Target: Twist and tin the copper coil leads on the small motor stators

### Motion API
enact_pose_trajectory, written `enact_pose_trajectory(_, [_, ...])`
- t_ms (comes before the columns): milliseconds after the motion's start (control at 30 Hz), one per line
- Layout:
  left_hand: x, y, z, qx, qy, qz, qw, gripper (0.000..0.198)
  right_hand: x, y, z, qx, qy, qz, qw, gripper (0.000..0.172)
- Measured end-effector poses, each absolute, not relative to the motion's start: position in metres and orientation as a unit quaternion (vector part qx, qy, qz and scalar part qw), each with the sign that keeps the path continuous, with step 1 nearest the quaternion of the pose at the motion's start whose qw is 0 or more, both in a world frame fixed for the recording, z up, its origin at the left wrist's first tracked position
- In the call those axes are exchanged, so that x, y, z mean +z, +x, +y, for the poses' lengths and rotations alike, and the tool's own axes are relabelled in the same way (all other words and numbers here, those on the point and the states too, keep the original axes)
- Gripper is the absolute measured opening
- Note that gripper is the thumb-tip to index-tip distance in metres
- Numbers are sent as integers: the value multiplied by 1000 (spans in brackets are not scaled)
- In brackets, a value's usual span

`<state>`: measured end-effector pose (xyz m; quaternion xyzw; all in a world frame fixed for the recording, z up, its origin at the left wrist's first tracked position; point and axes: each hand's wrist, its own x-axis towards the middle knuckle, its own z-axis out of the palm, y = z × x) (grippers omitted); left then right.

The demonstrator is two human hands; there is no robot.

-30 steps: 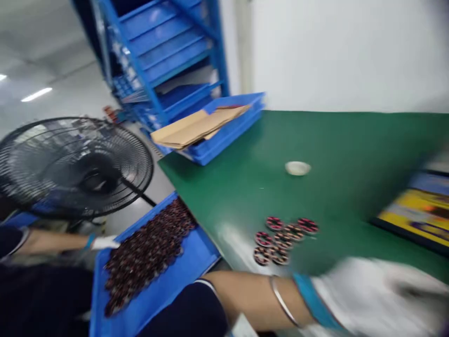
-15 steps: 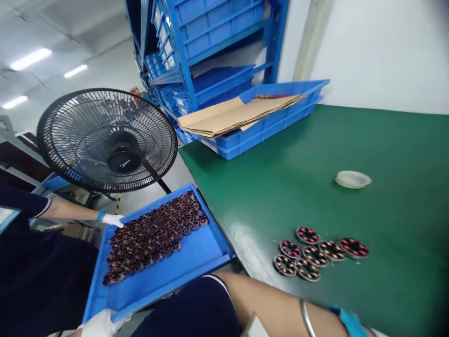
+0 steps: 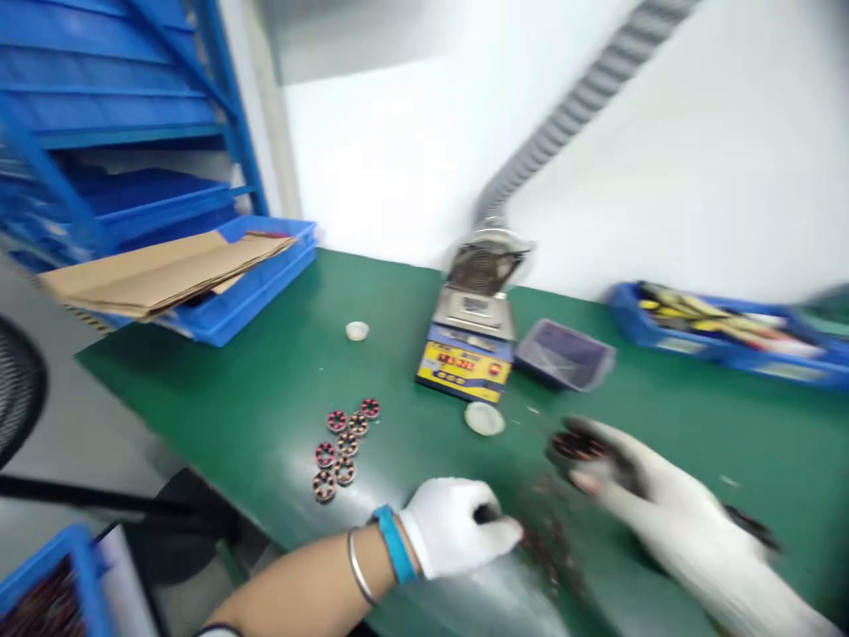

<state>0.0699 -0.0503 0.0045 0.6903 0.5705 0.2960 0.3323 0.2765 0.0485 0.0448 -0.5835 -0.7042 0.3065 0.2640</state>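
My left hand, in a white glove with a blue band at the wrist, is over the front of the green table, fingers closed together beside a blurred heap of dark reddish parts. What it pinches, if anything, is too smeared to tell. To the right, my right hand, gloved with darkened fingers, is closed round a dark coil ring. Several coil rings with pink or copper-coloured segments lie grouped left of my left hand. Another dark part shows behind my right forearm.
A yellow-blue device with a digital display stands mid-table below a grey hose. Near it are a purple-grey tray and a white dish. Blue bins line the back right; cardboard lies on a blue crate at left.
The view has swung right. Both my gloved hands now show over the table, the right with a coil ring. The fan and the blue tray of coils have moved mostly out at the left.
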Motion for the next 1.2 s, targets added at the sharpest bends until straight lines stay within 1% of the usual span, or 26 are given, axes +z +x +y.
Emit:
enact_pose_trajectory(67, [-4,76,-53,240,741,550,302,25,50,265,60,361,-565,-691,268,64])
enact_pose_trajectory(100, [-7,78,-53,217,760,540,289,24,50,260,66,362,-571,-692,253,67])
enact_pose_trajectory(233, [-16,82,-53,179,791,525,259,24,44,244,83,272,-644,-699,152,57])
enact_pose_trajectory(367, [-21,83,-52,179,792,529,244,25,36,239,87,258,-661,-695,115,48])
enact_pose_trajectory(600, [-18,82,-52,155,796,530,249,24,43,236,92,272,-648,-706,88,31])
enact_pose_trajectory(800, [-7,82,-52,146,796,528,258,22,42,236,94,296,-640,-703,91,33])
enact_pose_trajectory(900, [-5,81,-53,143,796,527,262,22,45,235,94,286,-641,-707,90,33])
enact_pose_trajectory(1000, [-6,81,-53,141,799,525,259,20,53,234,89,237,-651,-714,102,39])
enact_pose_trajectory(1100, [-9,81,-53,140,808,516,249,20,65,232,81,168,-661,-721,122,50])
enact_pose_trajectory(1167, [-10,81,-53,136,811,513,246,21,71,229,77,75,-626,-772,82,53])
enact_pose_trajectory(1200, [-9,81,-53,134,811,513,247,22,73,227,76,21,-593,-804,46,50])
